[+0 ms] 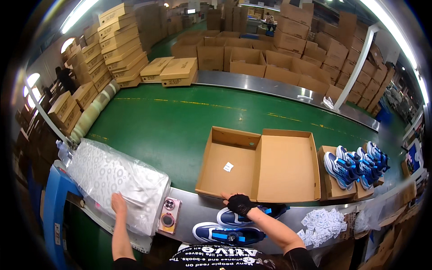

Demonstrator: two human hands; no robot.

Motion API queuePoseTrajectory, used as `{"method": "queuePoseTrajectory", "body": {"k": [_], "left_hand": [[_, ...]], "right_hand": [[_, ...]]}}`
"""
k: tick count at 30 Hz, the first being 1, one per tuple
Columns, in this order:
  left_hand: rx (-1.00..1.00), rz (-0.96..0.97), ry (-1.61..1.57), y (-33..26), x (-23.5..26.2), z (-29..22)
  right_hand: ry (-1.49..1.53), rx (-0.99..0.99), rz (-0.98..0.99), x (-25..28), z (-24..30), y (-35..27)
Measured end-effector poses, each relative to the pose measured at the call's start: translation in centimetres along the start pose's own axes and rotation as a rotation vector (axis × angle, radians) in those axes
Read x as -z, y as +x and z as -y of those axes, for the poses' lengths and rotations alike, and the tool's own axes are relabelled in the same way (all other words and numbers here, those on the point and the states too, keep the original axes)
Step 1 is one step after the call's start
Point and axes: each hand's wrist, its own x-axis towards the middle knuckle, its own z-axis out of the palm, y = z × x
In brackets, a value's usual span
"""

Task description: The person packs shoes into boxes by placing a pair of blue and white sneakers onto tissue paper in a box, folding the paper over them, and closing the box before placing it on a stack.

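At the left, a stack of white patterned wrapping paper lies partly under clear plastic. My left hand is on it, its fingers pressed together at a crease in the paper. My right hand, in a black fingerless glove, reaches to the front edge of an open cardboard shoebox, fingers extended. Inside the box lies a small white packet; its lid is folded open to the right. Beneath my right forearm are two blue and white sneakers, one nearer, the other partly covered by my hand.
A pink phone lies beside the paper. White packets are heaped at right, below more blue sneakers on boxes. A green conveyor belt runs behind. Shoeboxes are stacked at far left, with open cartons beyond the belt.
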Motion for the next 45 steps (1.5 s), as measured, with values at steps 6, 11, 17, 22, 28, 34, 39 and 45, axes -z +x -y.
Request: {"method": "queuePoseTrajectory", "body": {"k": [6, 11, 17, 22, 28, 34, 39, 45], "left_hand": [[0.024, 0.099, -0.926, 4.8, 14.8, -14.6], [-0.257, 0.513, -1.432, -1.2, 15.6, -31.4], [-0.691, 0.436, -1.306, -5.6, 15.7, -42.2], [-1.017, 0.381, -0.618, -6.3, 11.7, -39.4], [-0.933, 0.241, -0.125, -2.1, 1.8, -32.2], [0.095, 0.732, -0.734, 2.8, -2.7, -30.5], [0.408, 1.067, -1.473, 0.5, -4.5, -32.5], [0.458, 1.144, -1.438, -4.0, -2.1, -35.0]], "right_hand": [[0.169, 0.166, -0.2, 1.6, 3.0, -1.1], [1.182, 0.264, -0.189, 6.0, 7.3, -1.0], [1.159, -0.202, -0.983, 9.5, -0.9, -0.9], [1.225, -0.552, -1.651, 14.7, -12.2, -10.5], [1.029, -0.599, -2.149, 13.1, -20.4, -21.6], [0.864, -0.868, -1.664, 11.3, -19.0, -25.8], [-0.641, -0.747, -1.338, 10.9, -8.8, -22.5], [-0.263, 0.352, -0.461, -1.7, 2.6, -17.2]]}}
